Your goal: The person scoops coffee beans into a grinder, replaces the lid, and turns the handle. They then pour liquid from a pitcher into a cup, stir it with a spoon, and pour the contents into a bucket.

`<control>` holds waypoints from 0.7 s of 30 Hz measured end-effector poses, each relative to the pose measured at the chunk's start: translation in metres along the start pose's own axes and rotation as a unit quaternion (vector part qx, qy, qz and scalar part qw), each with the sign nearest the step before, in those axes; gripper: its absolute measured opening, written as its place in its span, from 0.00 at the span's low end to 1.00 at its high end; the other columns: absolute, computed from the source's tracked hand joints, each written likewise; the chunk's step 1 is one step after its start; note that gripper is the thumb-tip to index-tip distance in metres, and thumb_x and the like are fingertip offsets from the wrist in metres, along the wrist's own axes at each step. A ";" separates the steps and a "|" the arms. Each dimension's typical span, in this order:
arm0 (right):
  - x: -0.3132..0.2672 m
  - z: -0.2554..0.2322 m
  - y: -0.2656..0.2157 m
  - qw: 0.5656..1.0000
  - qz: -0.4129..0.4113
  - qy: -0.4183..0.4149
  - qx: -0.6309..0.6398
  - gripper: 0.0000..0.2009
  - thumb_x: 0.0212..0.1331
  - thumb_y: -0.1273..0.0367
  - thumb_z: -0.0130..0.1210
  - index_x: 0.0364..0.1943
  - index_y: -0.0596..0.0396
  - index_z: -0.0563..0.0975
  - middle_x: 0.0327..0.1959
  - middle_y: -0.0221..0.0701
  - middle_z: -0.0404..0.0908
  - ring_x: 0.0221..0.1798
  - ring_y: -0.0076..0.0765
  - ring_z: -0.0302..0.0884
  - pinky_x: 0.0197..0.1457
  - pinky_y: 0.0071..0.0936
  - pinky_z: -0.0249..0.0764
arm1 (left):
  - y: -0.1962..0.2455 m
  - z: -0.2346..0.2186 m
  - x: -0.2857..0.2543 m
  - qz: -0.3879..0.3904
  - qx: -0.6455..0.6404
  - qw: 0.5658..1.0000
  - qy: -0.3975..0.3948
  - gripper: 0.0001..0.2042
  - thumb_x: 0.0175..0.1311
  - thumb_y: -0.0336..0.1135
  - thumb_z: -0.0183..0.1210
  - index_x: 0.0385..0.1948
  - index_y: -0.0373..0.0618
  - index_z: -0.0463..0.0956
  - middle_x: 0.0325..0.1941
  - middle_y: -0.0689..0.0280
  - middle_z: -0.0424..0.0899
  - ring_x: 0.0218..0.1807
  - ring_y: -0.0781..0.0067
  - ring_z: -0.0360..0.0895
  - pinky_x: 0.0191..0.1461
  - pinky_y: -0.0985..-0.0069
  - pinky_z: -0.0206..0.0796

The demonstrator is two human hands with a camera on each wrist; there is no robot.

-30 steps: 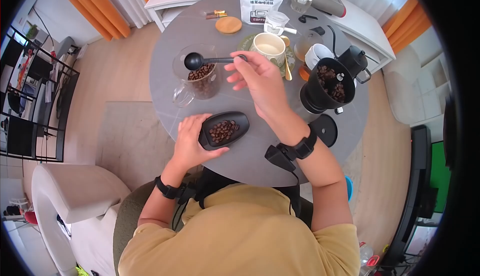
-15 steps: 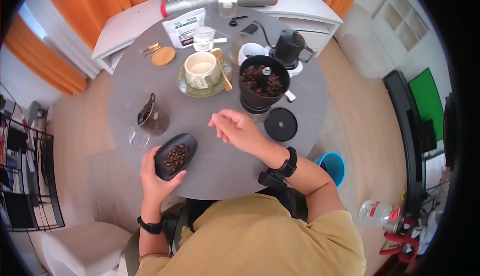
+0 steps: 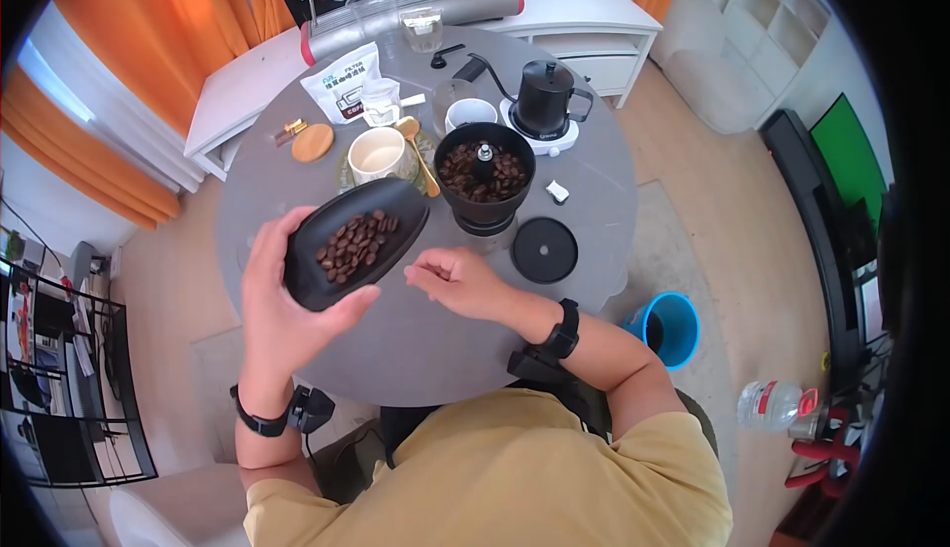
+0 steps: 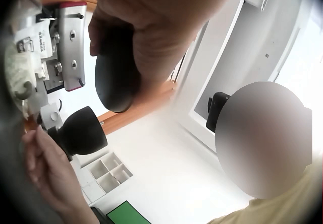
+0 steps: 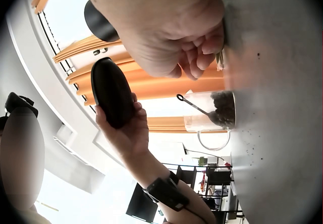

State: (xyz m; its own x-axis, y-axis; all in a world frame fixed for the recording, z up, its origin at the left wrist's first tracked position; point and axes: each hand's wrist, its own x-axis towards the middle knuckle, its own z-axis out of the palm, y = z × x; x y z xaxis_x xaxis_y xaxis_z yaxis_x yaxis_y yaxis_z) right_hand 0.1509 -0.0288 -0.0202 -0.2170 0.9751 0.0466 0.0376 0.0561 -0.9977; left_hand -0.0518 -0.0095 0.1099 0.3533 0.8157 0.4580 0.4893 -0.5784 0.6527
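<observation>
My left hand (image 3: 277, 319) grips a black oval dish (image 3: 401, 212) from its left side, raised over the table and tilted. Roasted coffee beans (image 3: 356, 245) lie inside the dish. Just right of it, my right hand (image 3: 460, 282) is low over the table with loosely curled fingers and nothing in them. Beyond both hands stands a black coffee grinder (image 3: 485, 208), its open hopper holding beans. A round black lid (image 3: 544, 250) lies beside the grinder. The right wrist view has a glass mug (image 5: 190, 118) of beans with a black scoop (image 5: 194, 104) standing in it; the dish and left hand hide it from the head view.
Behind the dish are a cream cup (image 3: 378, 156) on a green saucer, a golden spoon (image 3: 421, 156), a coffee filter bag (image 3: 341, 82) and a wooden disc (image 3: 312, 143). A black kettle (image 3: 546, 101) stands on a white scale (image 3: 556, 141). A blue bin (image 3: 673, 329) is right of the table.
The scoop has gone from my right hand into the glass mug. My right hand has come back toward me, and my left hand has lifted the dish of beans toward the grinder.
</observation>
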 end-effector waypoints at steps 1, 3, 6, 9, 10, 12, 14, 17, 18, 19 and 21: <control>0.001 0.000 0.003 1.000 -0.010 0.001 -0.011 0.11 0.63 0.64 0.53 0.31 0.59 0.77 0.19 0.22 0.73 0.22 0.15 0.67 0.25 0.17 0.63 | 0.004 0.002 0.007 0.002 0.001 1.000 -0.001 0.34 0.31 0.38 0.73 0.48 0.39 0.70 0.43 0.61 0.75 0.47 0.65 0.74 0.52 0.72 0.66; 0.001 0.001 0.004 1.000 -0.020 0.003 -0.022 0.11 0.63 0.64 0.53 0.31 0.58 0.78 0.19 0.21 0.73 0.22 0.14 0.67 0.24 0.16 0.62 | 0.010 0.006 0.019 0.011 -0.011 0.999 -0.031 0.33 0.32 0.39 0.74 0.46 0.38 0.71 0.40 0.61 0.76 0.44 0.66 0.75 0.50 0.73 0.67; 0.001 0.001 0.004 1.000 -0.016 0.009 -0.020 0.12 0.61 0.64 0.54 0.29 0.60 0.77 0.19 0.26 0.76 0.22 0.18 0.68 0.26 0.21 0.64 | 0.016 0.008 0.031 0.039 0.022 0.998 -0.047 0.33 0.33 0.40 0.74 0.46 0.38 0.71 0.39 0.60 0.76 0.42 0.67 0.76 0.48 0.74 0.68; 0.001 0.001 0.004 0.999 -0.023 0.007 -0.038 0.12 0.60 0.63 0.55 0.29 0.60 0.77 0.19 0.28 0.76 0.22 0.19 0.68 0.26 0.23 0.65 | 0.025 0.007 0.040 0.021 0.033 0.996 -0.083 0.34 0.33 0.42 0.75 0.46 0.37 0.71 0.39 0.60 0.76 0.43 0.66 0.76 0.49 0.72 0.68; 0.000 0.001 0.004 0.999 -0.027 0.002 -0.043 0.12 0.61 0.63 0.54 0.30 0.59 0.78 0.19 0.25 0.75 0.21 0.17 0.67 0.24 0.20 0.63 | 0.028 0.005 0.043 0.021 0.033 0.996 -0.083 0.34 0.33 0.42 0.75 0.46 0.37 0.71 0.39 0.60 0.76 0.43 0.66 0.76 0.49 0.72 0.68; -0.001 0.000 0.002 0.998 -0.031 -0.002 -0.048 0.11 0.62 0.63 0.54 0.31 0.58 0.78 0.18 0.23 0.74 0.20 0.15 0.66 0.23 0.18 0.61 | 0.032 0.003 0.048 0.037 0.084 0.991 -0.097 0.34 0.34 0.44 0.74 0.46 0.37 0.71 0.39 0.59 0.77 0.44 0.64 0.76 0.50 0.71 0.68; -0.001 0.001 0.000 0.998 -0.034 0.002 -0.045 0.11 0.62 0.63 0.54 0.30 0.58 0.78 0.17 0.22 0.72 0.19 0.14 0.64 0.22 0.18 0.59 | 0.039 0.001 0.052 0.034 0.094 0.990 -0.102 0.34 0.34 0.45 0.74 0.46 0.36 0.72 0.40 0.58 0.77 0.45 0.63 0.76 0.50 0.71 0.67; -0.002 0.000 -0.001 0.998 -0.041 0.002 -0.050 0.11 0.62 0.64 0.54 0.29 0.59 0.77 0.16 0.21 0.71 0.19 0.13 0.62 0.21 0.18 0.57 | 0.047 -0.002 0.058 0.036 0.122 0.986 -0.109 0.34 0.34 0.46 0.74 0.45 0.36 0.72 0.41 0.57 0.76 0.45 0.61 0.76 0.51 0.71 0.67; -0.002 0.001 -0.001 0.998 -0.041 0.002 -0.050 0.11 0.62 0.64 0.54 0.29 0.59 0.77 0.16 0.21 0.71 0.19 0.13 0.62 0.21 0.18 0.57 | 0.049 -0.003 0.060 0.040 0.139 0.983 -0.112 0.34 0.34 0.46 0.74 0.45 0.35 0.73 0.42 0.56 0.76 0.45 0.60 0.76 0.51 0.71 0.67; -0.002 0.001 0.000 0.998 -0.046 0.001 -0.050 0.11 0.62 0.64 0.54 0.29 0.59 0.77 0.16 0.21 0.71 0.19 0.13 0.61 0.21 0.18 0.57 | 0.050 -0.004 0.063 0.040 0.140 0.983 -0.112 0.34 0.34 0.46 0.74 0.45 0.35 0.73 0.42 0.56 0.76 0.45 0.60 0.76 0.51 0.71 0.67; -0.002 0.001 0.000 0.997 -0.052 -0.001 -0.049 0.11 0.62 0.64 0.54 0.29 0.59 0.77 0.16 0.20 0.70 0.19 0.13 0.60 0.21 0.18 0.56 | 0.054 -0.007 0.068 0.069 0.182 0.972 -0.128 0.34 0.34 0.41 0.74 0.48 0.38 0.73 0.43 0.60 0.78 0.47 0.67 0.75 0.52 0.75 0.66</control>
State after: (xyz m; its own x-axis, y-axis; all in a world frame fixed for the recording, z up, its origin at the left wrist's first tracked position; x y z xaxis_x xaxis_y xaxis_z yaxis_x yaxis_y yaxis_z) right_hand 0.1502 -0.0309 -0.0203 -0.2265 0.9625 0.1493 0.1101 0.1776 -0.9779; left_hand -0.0070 0.0146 0.1800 0.5993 0.7294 0.3299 0.6574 -0.6835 0.3172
